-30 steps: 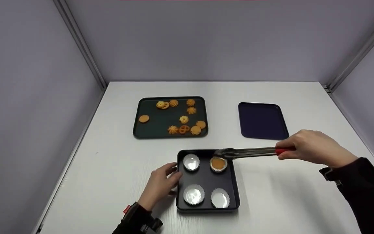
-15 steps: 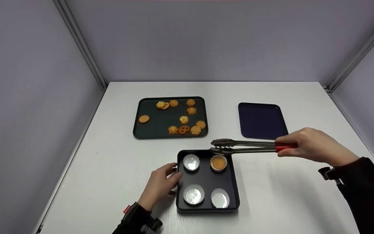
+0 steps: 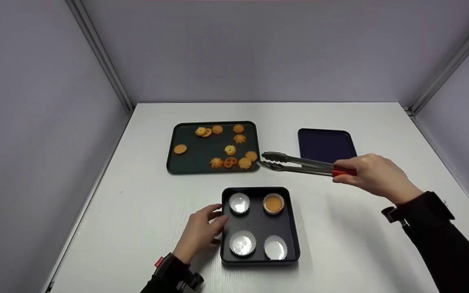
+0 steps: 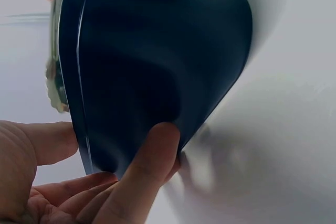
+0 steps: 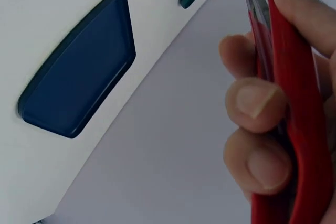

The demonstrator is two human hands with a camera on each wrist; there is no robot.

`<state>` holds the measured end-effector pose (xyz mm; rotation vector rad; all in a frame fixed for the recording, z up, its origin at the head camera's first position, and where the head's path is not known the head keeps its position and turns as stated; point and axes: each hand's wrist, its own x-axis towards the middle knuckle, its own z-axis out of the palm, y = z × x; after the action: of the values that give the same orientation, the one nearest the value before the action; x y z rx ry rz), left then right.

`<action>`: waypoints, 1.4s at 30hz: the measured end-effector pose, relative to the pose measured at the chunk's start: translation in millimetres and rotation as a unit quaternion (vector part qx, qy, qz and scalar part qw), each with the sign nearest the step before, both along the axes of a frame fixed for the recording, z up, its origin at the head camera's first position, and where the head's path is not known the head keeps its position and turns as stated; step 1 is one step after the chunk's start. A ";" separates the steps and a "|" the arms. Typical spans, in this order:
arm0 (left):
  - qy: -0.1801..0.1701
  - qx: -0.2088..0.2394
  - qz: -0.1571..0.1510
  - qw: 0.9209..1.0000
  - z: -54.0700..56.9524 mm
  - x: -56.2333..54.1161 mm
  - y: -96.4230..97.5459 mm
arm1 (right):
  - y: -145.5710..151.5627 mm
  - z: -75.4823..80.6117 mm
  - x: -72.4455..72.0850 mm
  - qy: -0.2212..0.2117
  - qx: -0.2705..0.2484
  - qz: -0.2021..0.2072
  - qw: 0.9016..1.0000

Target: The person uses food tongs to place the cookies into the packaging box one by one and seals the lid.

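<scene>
My left hand (image 3: 202,230) holds the left side of a dark square baking pan (image 3: 257,226), thumb at the rim and fingers against the outer wall. Three white paper cups in the pan are bare inside; the cup (image 3: 273,212) at the back right has a round orange-brown cookie (image 3: 274,204) in it. Metal tongs (image 3: 275,157) with red grips are in my right hand (image 3: 375,175), fingers wrapped round the handles. The tongs' tips stand apart with nothing between them, beside the right edge of a dark green tray (image 3: 193,160) bearing several cookies.
A pretzel-shaped cookie (image 3: 230,162) and two round cookies lie near the green tray's front right corner. Behind the tongs is a flat navy tray (image 3: 326,144). Grey walls (image 3: 259,53) border the white table (image 3: 136,187) at the back and sides.
The tongs have parted at the tips, leaving the cookie in its cup. My right hand has carried them up and back toward the green tray. My left hand stays put.
</scene>
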<state>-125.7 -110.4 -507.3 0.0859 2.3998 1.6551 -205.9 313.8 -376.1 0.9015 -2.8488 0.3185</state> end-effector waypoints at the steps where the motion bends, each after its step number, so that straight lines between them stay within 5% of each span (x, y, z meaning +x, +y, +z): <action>1: 0.000 -0.001 0.000 1.000 0.0 0.0 0.0 | -3.0 -0.9 -1.2 -0.002 0.003 -0.006 1.000; 23: 0.010 0.001 0.004 1.000 -0.8 0.9 0.5 | -57.2 -16.4 -32.9 -0.104 0.010 -0.063 0.993; 42: -0.001 0.011 0.007 1.000 1.3 2.5 0.6 | -83.0 -7.6 -45.2 -0.125 0.068 -0.077 0.987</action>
<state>-123.2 -109.8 -506.0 0.0720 2.3863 1.6863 -251.1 230.8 -383.7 0.7008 -3.1822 0.2361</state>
